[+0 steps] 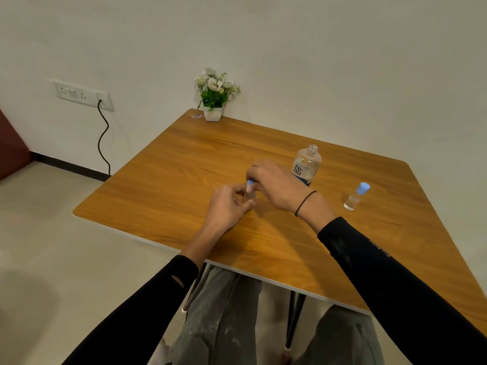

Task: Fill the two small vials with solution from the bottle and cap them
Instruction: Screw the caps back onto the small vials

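Note:
A small clear vial [249,194] stands on the wooden table [184,164] near its middle. My left hand [229,204] grips its body. My right hand [274,185] pinches the light blue cap [249,183] sitting on top of that vial. Behind my right hand stands the clear solution bottle [307,163], uncapped, with a label reading "renu". A second small vial [355,197], holding clear liquid and closed with a light blue cap, stands alone at the right.
A white pot of artificial flowers [214,101] sits at the table's far corner, with a small object [196,116] beside it. A wall socket [84,96] with a dangling cable is at the left. My legs show under the near table edge.

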